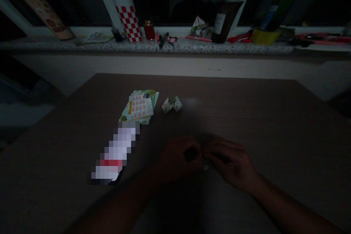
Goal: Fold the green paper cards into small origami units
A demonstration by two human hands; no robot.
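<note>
My left hand is closed, its fingers curled in a pinch low over the table. Right against its fingertips, my right hand also pinches, thumb and forefinger pressed together. What they hold is mostly hidden and dark; just a small pale bit shows below the fingertips. Beyond the hands, a folded paper piece with two pointed, printed halves stands on the table. To its left lies a loose stack of printed paper slips, white and green with orange marks.
A phone with a lit, blurred screen lies left of my hands on the brown table. Along the windowsill stand a red-checked white bottle, a small red jar, a dark container and a green bottle.
</note>
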